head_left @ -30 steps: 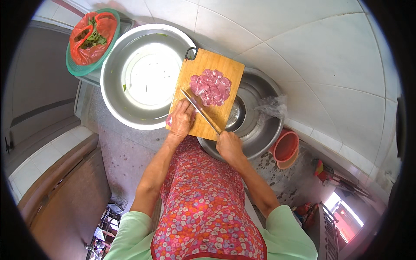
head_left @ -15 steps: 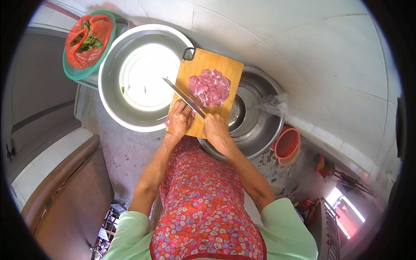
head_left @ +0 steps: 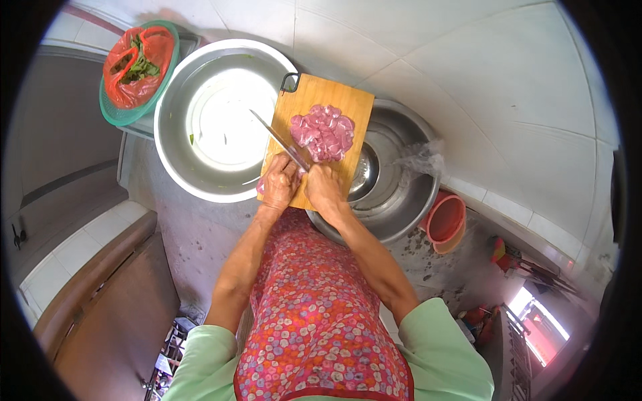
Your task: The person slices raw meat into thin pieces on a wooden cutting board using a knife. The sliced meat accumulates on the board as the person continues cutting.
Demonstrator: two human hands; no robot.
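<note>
A wooden cutting board [head_left: 356, 127] with a black corner handle lies across the rims of two metal basins. On its far part sits a pile of sliced raw meat [head_left: 323, 132]. My right hand [head_left: 323, 187] is closed around the handle of a kitchen knife [head_left: 275, 137], whose blade points up and to the left. Close beside the blade, my left hand [head_left: 281, 180] presses with curled fingers on a piece of raw meat [head_left: 261, 188], mostly hidden beneath it at the board's left edge.
The left basin [head_left: 175, 160] holds water with bits of leaf. In the right basin [head_left: 411, 214] are a small metal bowl [head_left: 364, 175] and a clear plastic bag [head_left: 422, 160]. A green basket [head_left: 120, 119] carries a red bag of greens [head_left: 139, 70]. Red containers [head_left: 445, 220] stand at right.
My right hand and the knife have shifted slightly left, bringing the blade nearer my left fingers. My left hand stays on the meat, and the pile looks the same.
</note>
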